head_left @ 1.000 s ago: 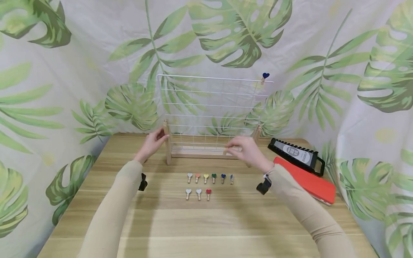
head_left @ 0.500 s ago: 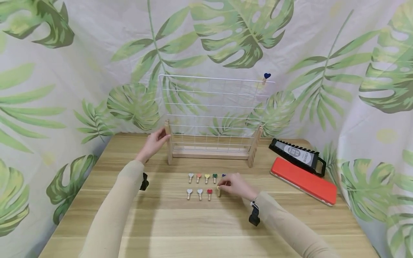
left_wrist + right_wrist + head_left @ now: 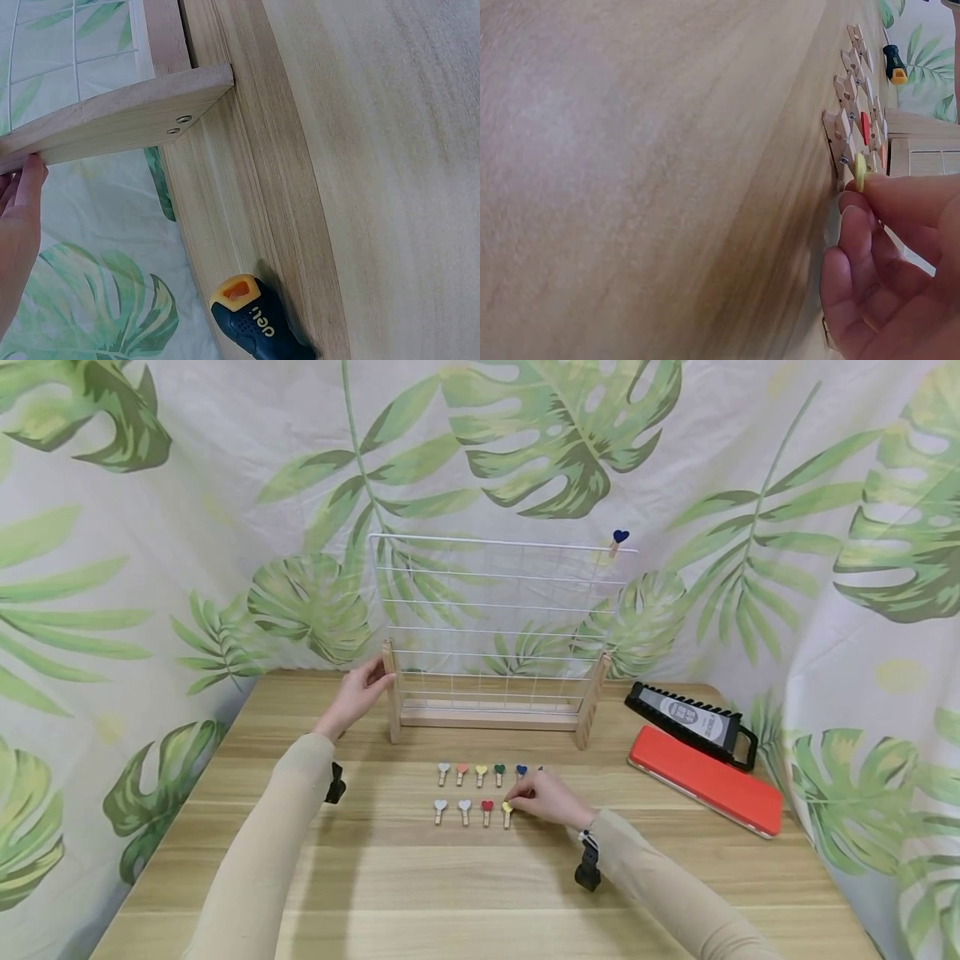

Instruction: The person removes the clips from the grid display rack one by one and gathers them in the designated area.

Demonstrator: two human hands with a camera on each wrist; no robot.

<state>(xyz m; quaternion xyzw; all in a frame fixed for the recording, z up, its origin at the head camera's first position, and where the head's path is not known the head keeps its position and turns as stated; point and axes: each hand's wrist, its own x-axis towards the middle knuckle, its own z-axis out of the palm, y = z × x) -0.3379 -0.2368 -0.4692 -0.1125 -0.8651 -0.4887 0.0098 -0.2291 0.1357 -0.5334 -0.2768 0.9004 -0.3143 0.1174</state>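
My right hand pinches a small wooden clothespin with a yellow heart between thumb and fingertips, at the right end of the front row of clothespins. In the right wrist view the yellow heart shows at the fingertips. That row also has two pale hearts and a red heart clothespin. Behind it lies another row, including a green heart clothespin; its right end is partly covered by my hand. My left hand holds the left wooden post of a white wire grid rack.
A dark blue heart clothespin sits on the grid's top right corner. To the right lie a red case and a black toothed holder. A dark tool handle with a yellow end lies near the left table edge.
My right hand came from the rack's lower right down to the front row, carrying a clothespin, then shifted slightly, leaving its yellow heart visible. My left hand stays on the post.
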